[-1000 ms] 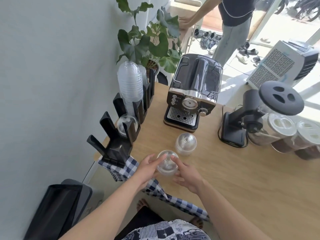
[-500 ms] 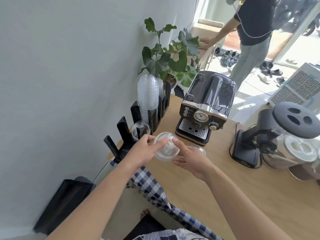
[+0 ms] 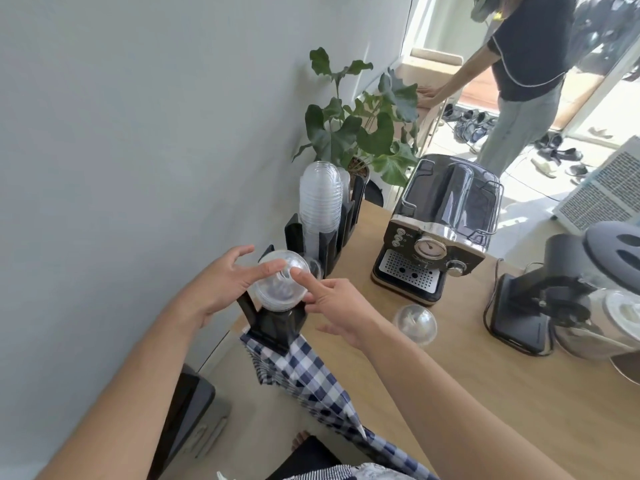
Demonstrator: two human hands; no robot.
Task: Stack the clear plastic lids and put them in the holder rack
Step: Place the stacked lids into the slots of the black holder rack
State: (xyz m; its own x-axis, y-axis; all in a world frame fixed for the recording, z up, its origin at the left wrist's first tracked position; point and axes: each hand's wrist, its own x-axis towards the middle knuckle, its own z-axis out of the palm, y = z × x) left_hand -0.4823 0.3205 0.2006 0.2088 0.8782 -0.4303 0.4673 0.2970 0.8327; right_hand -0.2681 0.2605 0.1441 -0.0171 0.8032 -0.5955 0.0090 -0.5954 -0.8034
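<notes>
Head view: the black holder rack (image 3: 277, 320) is standing at the bench (image 3: 450, 393) left edge against the wall, a checked cloth (image 3: 304, 372) hanging over that edge; open bench surface is lying to the right. The left hand (image 3: 228, 282), fingers spread, is touching a clear domed lid (image 3: 282, 285) sitting over the rack's near slot; the right hand (image 3: 332, 303) is pressing its index fingertip on the dome, not grasping. A lid stack (image 3: 320, 199) is filling a farther slot. One loose lid (image 3: 414, 323) is resting before the coffee machine (image 3: 440, 226).
</notes>
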